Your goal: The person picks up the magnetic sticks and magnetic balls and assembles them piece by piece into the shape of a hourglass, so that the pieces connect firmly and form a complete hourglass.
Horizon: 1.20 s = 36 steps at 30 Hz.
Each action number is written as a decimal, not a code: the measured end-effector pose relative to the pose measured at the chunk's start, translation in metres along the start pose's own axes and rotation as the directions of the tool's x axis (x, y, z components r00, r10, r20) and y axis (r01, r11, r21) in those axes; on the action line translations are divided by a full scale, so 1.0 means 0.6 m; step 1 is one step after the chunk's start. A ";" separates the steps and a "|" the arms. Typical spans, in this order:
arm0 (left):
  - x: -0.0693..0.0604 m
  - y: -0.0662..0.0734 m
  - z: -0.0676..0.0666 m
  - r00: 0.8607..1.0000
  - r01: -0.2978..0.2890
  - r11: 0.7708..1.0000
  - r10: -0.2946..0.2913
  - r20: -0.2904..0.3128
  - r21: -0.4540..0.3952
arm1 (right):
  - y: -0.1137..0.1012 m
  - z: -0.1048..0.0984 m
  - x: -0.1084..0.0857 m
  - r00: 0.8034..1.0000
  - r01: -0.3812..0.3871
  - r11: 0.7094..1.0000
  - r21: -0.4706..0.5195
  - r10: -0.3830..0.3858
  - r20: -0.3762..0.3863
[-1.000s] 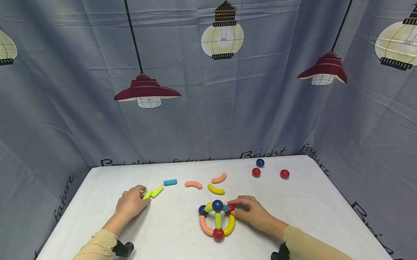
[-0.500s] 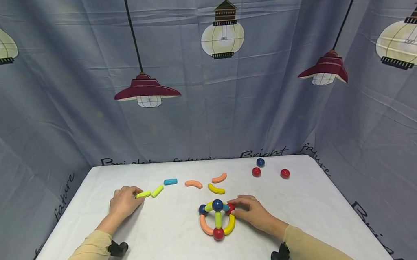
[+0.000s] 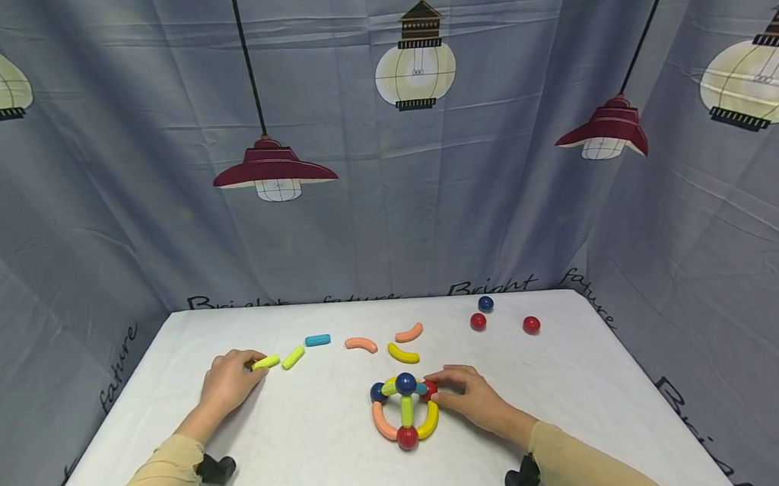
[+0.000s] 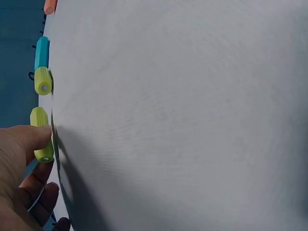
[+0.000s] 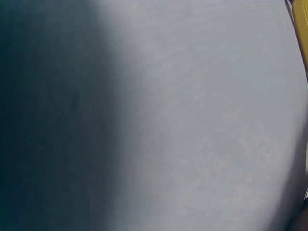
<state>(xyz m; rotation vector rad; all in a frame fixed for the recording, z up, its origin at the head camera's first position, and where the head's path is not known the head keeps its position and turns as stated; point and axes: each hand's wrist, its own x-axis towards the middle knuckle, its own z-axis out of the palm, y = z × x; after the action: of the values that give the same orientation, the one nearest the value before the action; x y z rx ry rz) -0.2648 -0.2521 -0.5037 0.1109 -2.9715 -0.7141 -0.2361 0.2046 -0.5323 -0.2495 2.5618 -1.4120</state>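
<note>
My left hand (image 3: 227, 383) pinches a yellow-green magnetic stick (image 3: 266, 361) between thumb and fingers, at the left of the table. In the left wrist view the thumb lies across this stick (image 4: 39, 117). Beyond its end lies another yellow-green stick (image 3: 293, 357), apart from it. My right hand (image 3: 476, 402) grips a red ball (image 3: 430, 390) at the right corner of a built frame. That frame joins blue balls (image 3: 406, 384), a front red ball (image 3: 408, 437), a straight green stick (image 3: 407, 411), and curved orange (image 3: 384, 422) and yellow (image 3: 429, 421) sticks. Fingers hide part of the gripped ball.
Behind the hands lie a blue stick (image 3: 318, 339), two curved orange sticks (image 3: 361, 344) and a curved yellow stick (image 3: 404, 354). At the back right are a blue ball (image 3: 485, 304) and two red balls (image 3: 478, 322). A printed curtain (image 3: 334, 254) borders the white table (image 3: 317, 458).
My left hand has drawn back to the left, pulling its yellow-green stick away from the other one. The right hand and the frame have stayed in place.
</note>
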 end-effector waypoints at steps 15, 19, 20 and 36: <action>0.001 0.068 -0.005 1.000 -0.004 0.912 0.010 0.012 -0.411 | 0.007 -0.002 0.000 1.000 -0.008 1.000 -0.001 0.008 0.007; -0.014 0.125 0.004 0.996 -0.051 0.852 0.080 0.034 -0.521 | 0.008 0.001 0.001 1.000 -0.004 1.000 -0.008 0.004 0.005; -0.019 0.138 0.007 0.994 -0.060 0.838 0.097 0.041 -0.542 | 0.007 0.001 0.001 1.000 -0.004 1.000 -0.009 0.004 0.005; -0.076 0.274 0.060 0.921 -0.029 0.649 0.313 0.232 -0.761 | -0.003 -0.001 -0.002 1.000 -0.001 1.000 0.016 0.000 0.010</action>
<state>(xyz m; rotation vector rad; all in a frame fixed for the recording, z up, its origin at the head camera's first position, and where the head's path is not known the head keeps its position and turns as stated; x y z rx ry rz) -0.2313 -0.0858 -0.4635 -0.3966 -2.6122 -2.0293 -0.2350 0.2045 -0.5306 -0.2530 2.5415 -1.4262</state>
